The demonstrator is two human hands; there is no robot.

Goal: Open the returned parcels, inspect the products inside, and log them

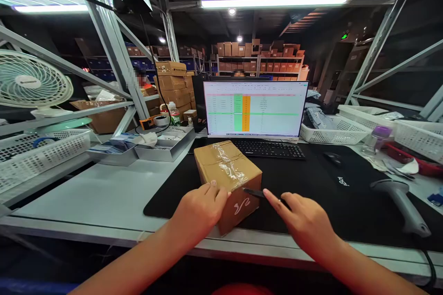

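Note:
A small cardboard box (226,168), taped over its top with clear tape, sits on the black desk mat (304,189) in front of me. My left hand (202,207) rests on the box's near corner, fingers curled against it. My right hand (301,226) holds a dark pen-like tool (254,192) whose tip touches the box's right side, index finger stretched along it. White scribbled marks show on the box's front face.
A monitor (255,108) with a spreadsheet and a black keyboard (268,149) stand behind the box. A barcode scanner (403,205) and mouse (332,158) lie right. White baskets (332,131), metal trays (166,145), a fan (31,83) and shelving surround the desk.

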